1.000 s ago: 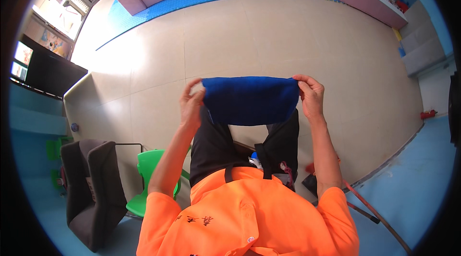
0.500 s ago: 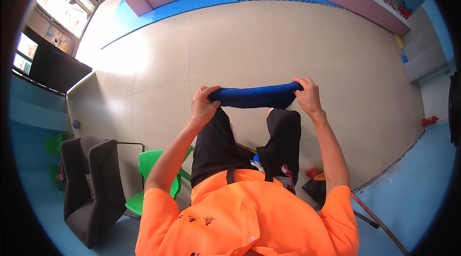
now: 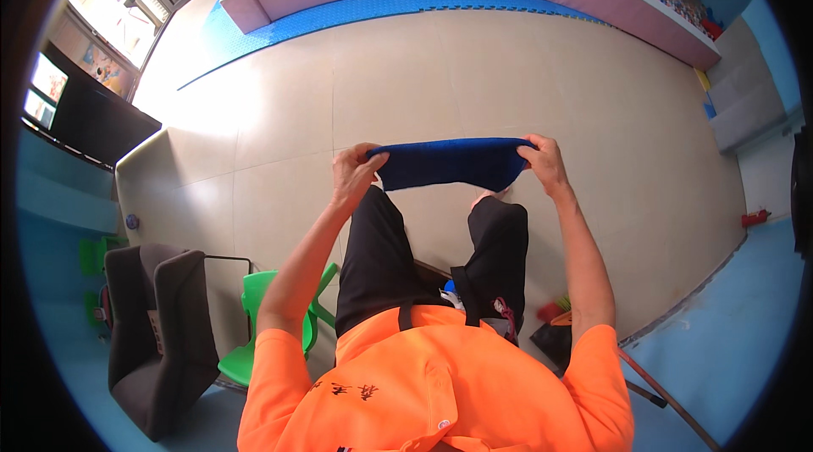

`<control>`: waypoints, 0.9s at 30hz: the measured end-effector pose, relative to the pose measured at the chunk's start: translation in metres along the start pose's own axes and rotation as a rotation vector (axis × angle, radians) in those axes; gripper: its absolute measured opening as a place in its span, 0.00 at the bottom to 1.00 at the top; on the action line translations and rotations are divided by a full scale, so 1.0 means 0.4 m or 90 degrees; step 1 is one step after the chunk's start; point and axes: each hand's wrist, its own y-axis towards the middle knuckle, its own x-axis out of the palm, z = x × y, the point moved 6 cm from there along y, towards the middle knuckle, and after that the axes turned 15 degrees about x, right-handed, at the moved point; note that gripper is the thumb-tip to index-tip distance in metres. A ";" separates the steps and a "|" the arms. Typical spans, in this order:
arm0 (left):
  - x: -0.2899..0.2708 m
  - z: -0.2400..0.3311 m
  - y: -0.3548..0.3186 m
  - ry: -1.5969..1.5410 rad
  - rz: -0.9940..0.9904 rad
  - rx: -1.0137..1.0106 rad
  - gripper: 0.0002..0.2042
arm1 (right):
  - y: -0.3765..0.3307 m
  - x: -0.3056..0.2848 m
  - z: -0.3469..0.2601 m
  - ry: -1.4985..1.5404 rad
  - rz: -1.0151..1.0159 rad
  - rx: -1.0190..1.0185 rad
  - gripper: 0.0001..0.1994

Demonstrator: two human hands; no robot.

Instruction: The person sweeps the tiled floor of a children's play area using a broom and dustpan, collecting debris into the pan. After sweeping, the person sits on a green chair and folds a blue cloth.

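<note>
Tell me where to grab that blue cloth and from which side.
Take the blue cloth at its two top corners, one from each side. It hangs stretched flat, and the left hand and right hand pinch those ends, keeping it spread.

Blue cloth (image 3: 450,164) matt, soft-looking fabric; floor (image 3: 279,122) smooth pale tile, slight sheen; green chair (image 3: 254,325) probably glossy plastic.
</note>
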 end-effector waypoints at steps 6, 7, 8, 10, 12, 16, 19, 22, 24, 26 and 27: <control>0.145 0.030 -0.031 -0.029 0.034 -0.013 0.09 | -0.045 0.223 -0.006 0.110 -0.058 -0.015 0.11; 0.185 0.022 -0.035 -0.040 0.013 0.025 0.09 | -0.039 0.259 0.010 0.083 -0.057 -0.063 0.10; 0.195 0.015 -0.046 -0.004 0.040 0.034 0.10 | -0.079 0.300 -0.018 0.132 -0.109 -0.003 0.09; 0.216 0.044 -0.053 0.067 0.075 0.103 0.09 | -0.102 0.314 -0.020 0.205 -0.184 0.055 0.09; 0.219 0.088 -0.070 0.147 0.074 0.213 0.08 | -0.123 0.319 -0.014 0.340 -0.220 0.116 0.09; 0.238 0.142 -0.118 0.225 0.044 0.350 0.09 | -0.124 0.311 0.034 0.480 -0.224 0.155 0.08; 0.261 0.194 -0.149 0.351 0.007 0.475 0.16 | -0.116 0.293 0.066 0.570 -0.236 0.143 0.08; 0.265 0.191 -0.180 0.428 -0.009 0.503 0.20 | -0.156 0.320 0.019 0.564 -0.245 0.149 0.08; 0.269 0.194 -0.193 0.432 -0.020 0.518 0.21 | -0.177 0.324 0.002 0.524 -0.235 0.111 0.09; 0.285 0.194 -0.199 0.396 -0.042 0.499 0.21 | -0.171 0.307 0.028 0.488 -0.215 0.092 0.07; 0.292 0.196 -0.202 0.371 -0.044 0.490 0.21 | -0.168 0.295 0.038 0.470 -0.203 0.082 0.07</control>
